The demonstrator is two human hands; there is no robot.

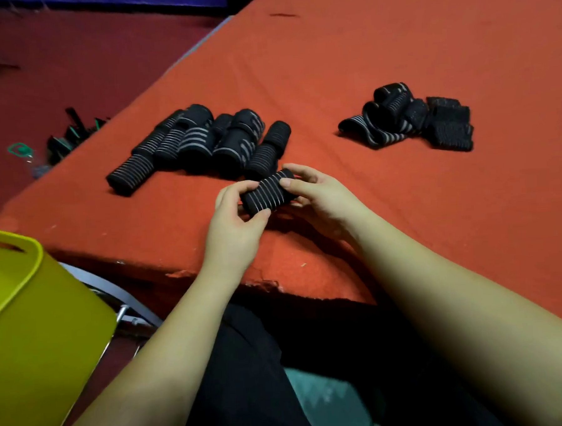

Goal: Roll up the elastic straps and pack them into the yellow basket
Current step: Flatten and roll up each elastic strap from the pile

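At the far left, a yellow basket (34, 310) stands off the table's near corner, beside the person's left forearm, its handle slot showing near the rim. On the orange-red table (363, 62), a row of finished rolled straps (201, 142) lies side by side, black with pale stripes, just beyond the hands.

The left hand (234, 221) reaches in from below, forearm angled up and to the right, wrist over the table's near edge. Its thumb and fingers curl round the left end of a rolled strap (267, 192), the thumb tip pressed on the roll's near side. The roll is held just above the cloth, tilted, its right end higher. The right hand (317, 194) comes in from the lower right, forearm resting along the table, fingers bent over the roll's far side and thumb on top, pinching the right end.

Farther right, well apart, sits a loose pile of unrolled straps (408, 118). No writing or label is legible anywhere.
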